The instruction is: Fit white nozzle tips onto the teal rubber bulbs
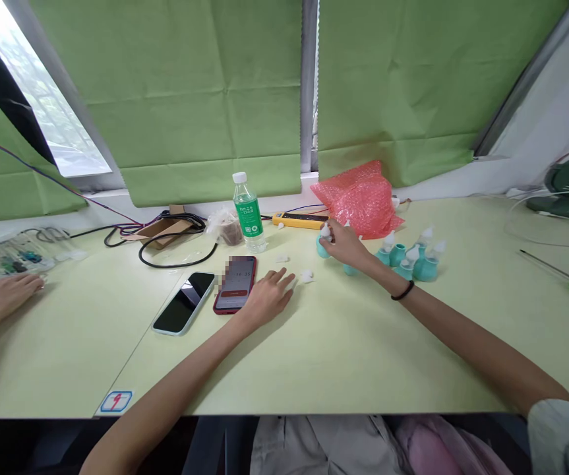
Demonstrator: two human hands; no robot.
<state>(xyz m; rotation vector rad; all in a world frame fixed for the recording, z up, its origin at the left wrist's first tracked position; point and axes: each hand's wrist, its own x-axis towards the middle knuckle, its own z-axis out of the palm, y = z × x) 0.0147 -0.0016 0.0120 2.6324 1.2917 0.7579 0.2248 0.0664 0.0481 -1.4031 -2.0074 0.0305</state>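
My right hand (339,243) pinches the translucent pointed top of a small turquoise bulb (322,247) toward the back of the table. To its right stand several similar turquoise bulbs (427,268), some with translucent pointed tips; at least one has an open neck (397,253). Another bulb is partly hidden under my right hand. My left hand (270,295) rests on the table with fingers outstretched, just right of a red-cased phone (235,284). Small white pieces (306,276) lie just beyond its fingertips.
A second phone (184,303) lies left. Behind are a water bottle (249,214), a yellow power strip (300,220), pink bubble wrap (363,201) and black cable (178,265). A screwdriver (561,272) lies right. Another person's hand (10,293) is at far left.
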